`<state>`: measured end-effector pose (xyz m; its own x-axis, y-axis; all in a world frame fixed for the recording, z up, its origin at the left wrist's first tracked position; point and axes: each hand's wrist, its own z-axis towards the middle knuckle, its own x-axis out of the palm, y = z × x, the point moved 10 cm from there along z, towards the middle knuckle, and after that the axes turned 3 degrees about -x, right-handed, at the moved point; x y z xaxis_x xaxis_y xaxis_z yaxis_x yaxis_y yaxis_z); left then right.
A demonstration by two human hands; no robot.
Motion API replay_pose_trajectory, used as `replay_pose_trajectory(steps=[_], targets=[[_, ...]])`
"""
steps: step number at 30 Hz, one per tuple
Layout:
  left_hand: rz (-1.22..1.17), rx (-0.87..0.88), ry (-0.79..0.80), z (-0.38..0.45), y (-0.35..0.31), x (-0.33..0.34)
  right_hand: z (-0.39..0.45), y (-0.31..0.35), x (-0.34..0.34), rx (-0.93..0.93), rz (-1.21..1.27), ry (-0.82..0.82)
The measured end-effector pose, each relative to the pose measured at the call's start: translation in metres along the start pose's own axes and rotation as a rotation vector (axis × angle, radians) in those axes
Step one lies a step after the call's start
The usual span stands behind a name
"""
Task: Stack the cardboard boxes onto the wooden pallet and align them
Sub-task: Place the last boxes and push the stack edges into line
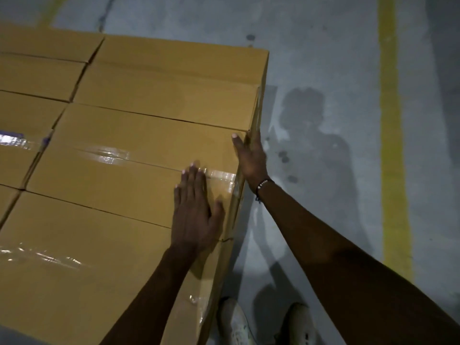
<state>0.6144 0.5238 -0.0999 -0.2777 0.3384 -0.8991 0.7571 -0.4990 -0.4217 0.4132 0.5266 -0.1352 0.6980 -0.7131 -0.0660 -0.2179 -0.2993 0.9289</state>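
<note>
Several brown cardboard boxes sealed with clear tape form a flat top layer filling the left of the view. The middle box of the right-hand column (129,155) lies between a farther box (174,78) and a nearer box (82,265). My left hand (195,207) lies flat with straight fingers on the top of the middle box near its right edge. My right hand (250,159) presses flat against that box's right side face, thumb on the top edge. The wooden pallet is hidden under the stack.
Grey concrete floor (323,70) runs along the right of the stack, with a yellow painted line (392,145) farther right. My two light shoes (298,324) stand close to the stack's near right corner.
</note>
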Motion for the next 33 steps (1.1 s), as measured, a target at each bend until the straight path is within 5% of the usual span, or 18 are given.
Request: replay_pose_trajectory(steps=[5,16,24,29,33], targets=[[0.143,0.067,0.067,0.061,-0.023,0.028,0.011,-0.006,0.015,-0.091,-0.13,-0.045],[0.182,0.075,0.022,0.061,-0.026,0.035,0.016,-0.017,0.019,-0.145,-0.224,-0.044],[0.148,0.095,0.015,0.06,-0.026,0.032,0.019,-0.113,0.038,0.237,0.298,0.087],[0.139,0.117,-0.02,0.059,-0.027,0.03,0.029,-0.201,0.051,0.355,0.312,0.104],[0.155,0.137,-0.044,0.059,-0.027,0.03,0.03,-0.2,0.049,0.343,0.264,0.075]])
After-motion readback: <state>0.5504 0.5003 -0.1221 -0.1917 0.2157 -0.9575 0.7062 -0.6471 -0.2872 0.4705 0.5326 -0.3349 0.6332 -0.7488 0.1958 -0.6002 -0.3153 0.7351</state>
